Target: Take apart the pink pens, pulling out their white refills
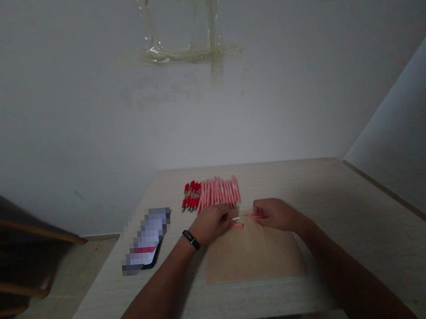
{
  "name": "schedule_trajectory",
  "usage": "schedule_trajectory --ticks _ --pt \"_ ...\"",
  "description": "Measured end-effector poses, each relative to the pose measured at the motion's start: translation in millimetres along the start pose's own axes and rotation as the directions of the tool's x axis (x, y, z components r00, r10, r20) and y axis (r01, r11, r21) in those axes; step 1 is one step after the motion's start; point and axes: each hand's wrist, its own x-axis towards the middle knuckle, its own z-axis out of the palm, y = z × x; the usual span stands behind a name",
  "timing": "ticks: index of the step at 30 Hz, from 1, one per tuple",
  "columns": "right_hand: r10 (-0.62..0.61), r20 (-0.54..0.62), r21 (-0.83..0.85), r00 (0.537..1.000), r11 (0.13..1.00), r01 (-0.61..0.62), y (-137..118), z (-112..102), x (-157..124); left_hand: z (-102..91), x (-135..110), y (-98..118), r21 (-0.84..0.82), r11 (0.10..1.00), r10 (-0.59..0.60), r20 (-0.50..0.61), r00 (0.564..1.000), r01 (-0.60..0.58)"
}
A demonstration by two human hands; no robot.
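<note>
My left hand and my right hand meet over the far edge of a brown paper sheet on a pale wooden table. Both are closed in a pinch on the ends of a thin pink pen part with a white refill showing between them. A short pink piece lies on the paper just below. Behind my hands lies a row of several pink pen barrels, with several red caps to its left. A black band is on my left wrist.
A phone lies on the table to the left of my left arm. A dark wooden chair stands at the far left on the floor. A white wall with tape marks rises behind the table, and a slanted white panel borders the right side.
</note>
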Motion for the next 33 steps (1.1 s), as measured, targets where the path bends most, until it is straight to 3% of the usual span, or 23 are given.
schedule_trajectory --ticks 10,22,33 --pt "-0.089 -0.091 -0.036 0.992 0.996 0.086 1 -2 3 -1.9 -1 2 0.005 1.0 -0.014 -0.005 1.0 0.014" --pt "-0.128 -0.101 -0.046 0.987 0.991 0.123 -2 -1 4 2.1 -1 1 0.01 1.0 -0.027 -0.02 0.999 0.027" --pt "-0.144 -0.083 0.026 0.986 0.989 0.146 -22 7 6 3.2 -1 3 -0.084 0.996 0.006 -0.012 1.0 -0.007"
